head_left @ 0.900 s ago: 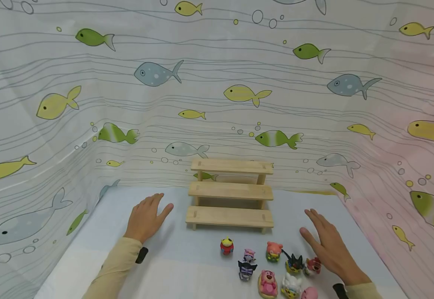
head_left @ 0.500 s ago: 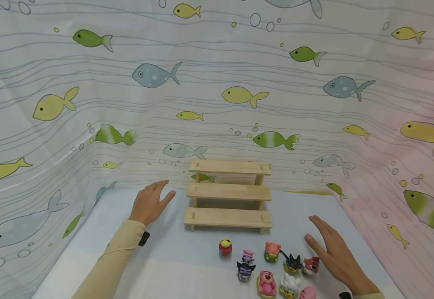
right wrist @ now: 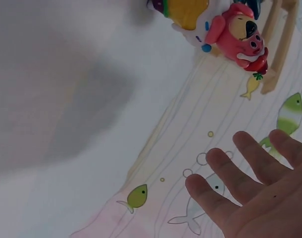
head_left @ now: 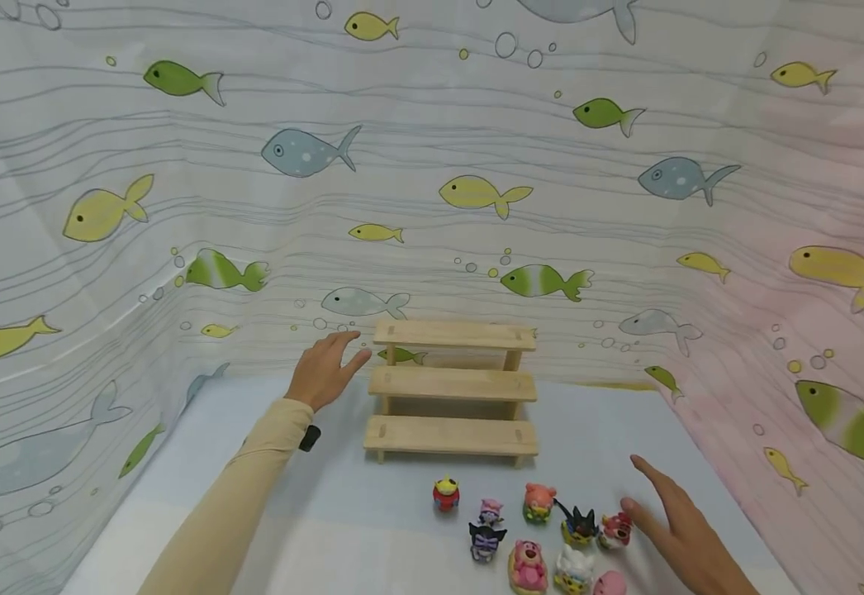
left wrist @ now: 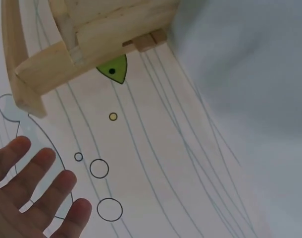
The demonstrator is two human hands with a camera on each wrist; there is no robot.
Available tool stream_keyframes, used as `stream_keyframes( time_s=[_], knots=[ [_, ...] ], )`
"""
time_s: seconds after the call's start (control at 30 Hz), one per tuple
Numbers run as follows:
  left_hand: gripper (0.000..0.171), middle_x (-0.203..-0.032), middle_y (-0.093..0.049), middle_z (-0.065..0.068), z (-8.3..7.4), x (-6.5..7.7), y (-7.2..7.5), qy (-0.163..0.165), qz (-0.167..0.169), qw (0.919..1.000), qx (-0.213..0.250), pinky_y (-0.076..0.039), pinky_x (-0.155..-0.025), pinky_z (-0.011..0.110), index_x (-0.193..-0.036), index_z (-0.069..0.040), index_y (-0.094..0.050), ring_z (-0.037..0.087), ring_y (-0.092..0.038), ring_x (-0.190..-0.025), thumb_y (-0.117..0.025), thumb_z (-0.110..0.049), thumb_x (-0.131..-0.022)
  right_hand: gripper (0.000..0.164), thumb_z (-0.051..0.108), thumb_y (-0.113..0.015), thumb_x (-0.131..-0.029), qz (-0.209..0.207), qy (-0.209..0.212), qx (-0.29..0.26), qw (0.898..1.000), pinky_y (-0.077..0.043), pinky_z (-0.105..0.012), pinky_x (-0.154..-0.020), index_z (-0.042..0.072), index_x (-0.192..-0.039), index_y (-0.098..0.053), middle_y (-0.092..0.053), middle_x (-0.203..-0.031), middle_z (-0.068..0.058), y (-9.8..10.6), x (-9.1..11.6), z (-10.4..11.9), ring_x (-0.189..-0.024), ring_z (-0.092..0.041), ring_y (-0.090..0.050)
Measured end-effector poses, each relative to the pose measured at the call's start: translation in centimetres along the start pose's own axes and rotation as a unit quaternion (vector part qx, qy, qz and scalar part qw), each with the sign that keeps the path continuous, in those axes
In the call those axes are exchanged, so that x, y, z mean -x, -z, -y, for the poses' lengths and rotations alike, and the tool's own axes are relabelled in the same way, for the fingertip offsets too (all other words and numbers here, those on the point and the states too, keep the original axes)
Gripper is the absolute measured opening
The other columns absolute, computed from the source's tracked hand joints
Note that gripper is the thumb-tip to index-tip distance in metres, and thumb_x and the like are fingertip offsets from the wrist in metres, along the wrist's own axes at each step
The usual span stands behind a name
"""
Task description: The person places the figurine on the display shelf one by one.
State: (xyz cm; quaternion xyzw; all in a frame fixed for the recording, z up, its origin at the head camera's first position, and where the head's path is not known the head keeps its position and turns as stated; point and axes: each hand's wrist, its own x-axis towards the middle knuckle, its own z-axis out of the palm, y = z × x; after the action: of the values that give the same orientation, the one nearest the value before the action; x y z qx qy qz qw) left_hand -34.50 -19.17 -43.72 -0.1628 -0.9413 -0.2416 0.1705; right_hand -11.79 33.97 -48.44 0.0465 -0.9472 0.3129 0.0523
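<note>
A three-tier wooden step shelf [head_left: 450,384] stands at the back of the white table. My left hand [head_left: 325,369] hovers just left of its upper tiers, fingers extended and holding nothing. In the left wrist view the spread fingers [left wrist: 62,186] lie below the shelf's wooden end [left wrist: 47,67]. My right hand [head_left: 681,529] is held over the table's right side, beside a red-and-pink bear figurine [head_left: 614,530]. Its relaxed fingers grip nothing. The right wrist view shows that bear figurine [right wrist: 240,39] above the fingers, apart from them.
Several small toy figurines stand in front of the shelf: a red-and-yellow one [head_left: 446,494], a dark-eared purple one [head_left: 486,542], a coral one [head_left: 539,502], a pink bear [head_left: 528,567] and a white one [head_left: 574,568]. A fish-print backdrop [head_left: 432,256] encloses the table.
My left hand has moved forward and right, closer to the shelf's upper tiers. My right hand has drawn back toward the near edge. The shelf and figurines stay put.
</note>
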Motion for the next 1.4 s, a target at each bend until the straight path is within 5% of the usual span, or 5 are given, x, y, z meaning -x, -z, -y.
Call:
stream_keyframes(
  time_s=[0.33,0.67,0.83,1.1,1.4],
  knots=[
    [0.063,-0.15,-0.05,0.018,0.1,-2.2,-0.2,-0.024,-0.001,0.9997,-0.006,-0.038,-0.108,0.062,-0.147,-0.006,-0.052,0.041,-0.048,-0.135,-0.052,-0.052,-0.104,0.071,0.046,-0.06,-0.101,0.014,-0.018,0.009,1.0,-0.04,-0.076,-0.093,0.009,-0.156,-0.035,-0.047,-0.15,-0.021,-1.4,1.8,-0.2,-0.136,-0.049,-0.041],
    [0.062,-0.153,-0.048,0.016,0.1,-3.2,-1.1,-0.029,0.002,0.9996,-0.007,-0.032,-0.114,0.06,-0.147,-0.006,-0.053,0.043,-0.046,-0.137,-0.052,-0.051,-0.104,0.066,0.047,-0.066,-0.098,0.037,-0.017,-0.021,0.999,-0.046,-0.07,-0.091,0.017,-0.153,-0.044,-0.05,-0.149,-0.014,-2.7,2.0,0.1,-0.133,-0.049,-0.047],
    [0.062,-0.154,-0.048,0.013,-0.1,-3.2,-1.2,-0.025,0.009,0.9996,-0.003,-0.032,-0.114,0.059,-0.147,-0.008,-0.054,0.042,-0.044,-0.139,-0.051,-0.053,-0.104,0.059,0.044,-0.07,-0.096,0.009,0.002,-0.008,1.0,-0.052,-0.061,-0.09,0.017,-0.146,-0.054,-0.058,-0.141,-0.006,-2.9,2.0,-0.3,-0.125,-0.041,-0.057],
    [0.059,-0.153,-0.048,0.013,-0.8,-3.5,-1.5,-0.034,0.018,0.9993,0.002,-0.033,-0.113,0.061,-0.147,-0.006,-0.053,0.041,-0.045,-0.138,-0.055,-0.047,-0.104,0.052,0.048,-0.072,-0.093,0.007,-0.025,-0.006,1.0,-0.054,-0.034,-0.084,0.022,-0.137,-0.062,-0.067,-0.124,0.011,-3.0,1.8,-1.0,-0.106,-0.006,-0.061],
    [0.054,-0.152,-0.05,0.011,-1.3,-3.8,-1.9,-0.036,0.012,0.9993,0.001,-0.035,-0.113,0.059,-0.142,-0.004,-0.058,0.039,-0.047,-0.138,-0.06,-0.041,-0.103,0.054,0.055,-0.075,-0.087,0.023,-0.082,-0.005,0.996,-0.053,-0.029,-0.077,0.021,-0.128,-0.067,-0.07,-0.111,0.013,-2.9,1.3,-1.2,-0.1,-0.011,-0.063]
  ],
)
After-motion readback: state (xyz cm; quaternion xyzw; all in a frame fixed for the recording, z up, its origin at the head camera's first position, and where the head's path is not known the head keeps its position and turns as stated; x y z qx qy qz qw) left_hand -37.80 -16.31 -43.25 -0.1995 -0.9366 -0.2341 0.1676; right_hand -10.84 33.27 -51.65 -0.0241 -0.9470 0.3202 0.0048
